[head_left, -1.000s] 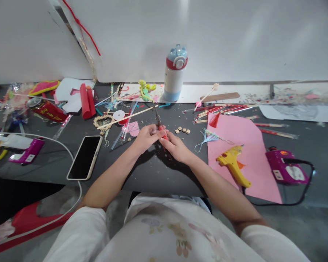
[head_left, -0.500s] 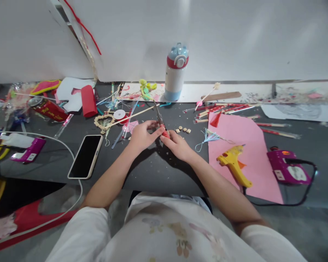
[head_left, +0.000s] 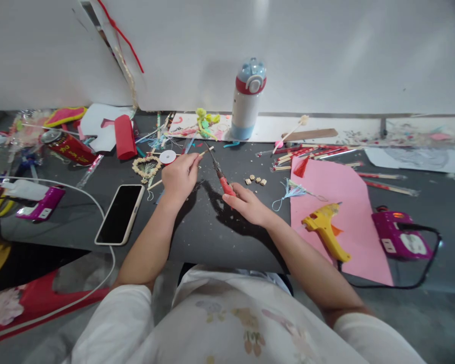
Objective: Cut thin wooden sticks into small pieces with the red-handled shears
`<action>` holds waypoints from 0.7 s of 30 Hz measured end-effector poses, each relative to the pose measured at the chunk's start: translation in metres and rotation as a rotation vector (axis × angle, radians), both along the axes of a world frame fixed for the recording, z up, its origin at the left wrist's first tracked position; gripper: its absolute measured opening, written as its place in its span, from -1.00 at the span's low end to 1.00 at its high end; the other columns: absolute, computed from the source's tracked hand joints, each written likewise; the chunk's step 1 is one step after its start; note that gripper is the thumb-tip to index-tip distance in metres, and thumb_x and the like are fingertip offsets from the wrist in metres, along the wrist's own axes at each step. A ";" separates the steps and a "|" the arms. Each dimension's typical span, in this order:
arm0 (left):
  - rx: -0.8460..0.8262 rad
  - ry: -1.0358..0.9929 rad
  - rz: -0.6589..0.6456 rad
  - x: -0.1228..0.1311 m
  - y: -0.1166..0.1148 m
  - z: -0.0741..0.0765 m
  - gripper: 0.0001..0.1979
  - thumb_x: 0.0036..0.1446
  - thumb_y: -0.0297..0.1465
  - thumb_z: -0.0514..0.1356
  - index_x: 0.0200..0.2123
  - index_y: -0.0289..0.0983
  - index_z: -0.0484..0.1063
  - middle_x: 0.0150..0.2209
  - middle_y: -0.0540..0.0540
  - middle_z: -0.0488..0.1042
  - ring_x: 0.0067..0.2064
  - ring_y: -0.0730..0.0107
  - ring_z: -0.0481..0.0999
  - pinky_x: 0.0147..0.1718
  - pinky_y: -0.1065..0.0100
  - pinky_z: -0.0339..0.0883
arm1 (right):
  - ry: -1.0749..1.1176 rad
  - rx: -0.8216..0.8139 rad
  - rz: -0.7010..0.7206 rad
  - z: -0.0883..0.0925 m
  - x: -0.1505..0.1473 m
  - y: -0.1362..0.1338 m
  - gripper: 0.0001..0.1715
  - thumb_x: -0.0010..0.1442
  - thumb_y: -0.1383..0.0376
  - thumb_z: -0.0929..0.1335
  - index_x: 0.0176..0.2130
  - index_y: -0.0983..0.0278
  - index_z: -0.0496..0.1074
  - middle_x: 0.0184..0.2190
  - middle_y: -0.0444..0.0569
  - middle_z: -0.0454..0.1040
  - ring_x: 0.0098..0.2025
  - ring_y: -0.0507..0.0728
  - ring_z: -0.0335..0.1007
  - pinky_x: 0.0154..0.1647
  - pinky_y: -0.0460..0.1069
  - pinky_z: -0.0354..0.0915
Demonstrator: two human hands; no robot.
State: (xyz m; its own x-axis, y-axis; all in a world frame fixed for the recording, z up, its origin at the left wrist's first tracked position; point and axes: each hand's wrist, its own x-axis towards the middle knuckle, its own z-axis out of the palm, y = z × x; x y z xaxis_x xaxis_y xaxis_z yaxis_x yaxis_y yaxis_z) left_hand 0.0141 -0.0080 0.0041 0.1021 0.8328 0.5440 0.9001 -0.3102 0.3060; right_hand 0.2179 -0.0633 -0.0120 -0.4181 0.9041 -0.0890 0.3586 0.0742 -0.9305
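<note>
My left hand [head_left: 180, 177] is closed around a thin wooden stick [head_left: 156, 185], whose far end pokes out past the thumb and fingertips. In my right hand [head_left: 249, 203] is a red-handled tool [head_left: 226, 185] with long narrow metal jaws; whether it is pliers or scissors I cannot make out. Its tip points up and left, close to the stick's far end. Just beyond my right hand lie several small wooden pieces [head_left: 258, 180]. A heart-shaped beaded ring [head_left: 139, 174] and a white spool [head_left: 167, 157] lie beside my left hand.
Behind my hands stands a bottle [head_left: 244, 103]. To the left are a phone [head_left: 119, 215], a white cable and a red can [head_left: 70, 147]. A yellow glue gun [head_left: 328, 230] rests on pink paper [head_left: 349, 202] at the right, near wrapped sticks and a purple power block [head_left: 398, 235].
My hands have come apart. The left moved left and up and now grips the stick; the right shifted slightly right and down, still holding the red-handled tool.
</note>
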 end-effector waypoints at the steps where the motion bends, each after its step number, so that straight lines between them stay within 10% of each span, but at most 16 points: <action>1: -0.004 -0.017 -0.006 0.000 0.000 0.001 -0.62 0.25 -0.16 -0.05 -0.24 -0.20 0.50 -0.38 -0.09 0.51 -0.31 0.35 0.46 -0.38 0.36 0.15 | 0.044 -0.018 0.022 -0.001 0.001 0.001 -0.55 0.17 -0.09 0.19 -0.36 0.25 0.19 -0.49 -0.17 0.25 -0.43 0.02 0.16 -0.38 -0.05 0.09; 10: -0.031 -0.025 -0.018 -0.003 0.000 0.007 -0.63 0.23 -0.16 -0.02 -0.26 -0.20 0.52 -0.41 -0.08 0.52 -0.33 0.36 0.46 -0.39 0.38 0.15 | 0.197 -0.129 0.104 -0.006 0.003 0.006 -0.56 0.18 -0.07 0.20 -0.36 0.25 0.21 -0.49 -0.17 0.24 -0.43 0.01 0.17 -0.38 -0.05 0.14; 21: -0.126 -0.122 -0.117 -0.006 -0.001 0.010 -0.66 0.23 -0.23 -0.01 -0.13 -0.23 0.48 -0.39 -0.05 0.53 -0.35 0.40 0.48 -0.32 0.43 0.23 | -0.254 0.118 -0.070 0.006 -0.001 -0.002 -0.41 0.10 -0.16 0.21 -0.15 0.26 0.22 -0.43 -0.08 0.33 -0.43 0.10 0.24 -0.38 -0.02 0.11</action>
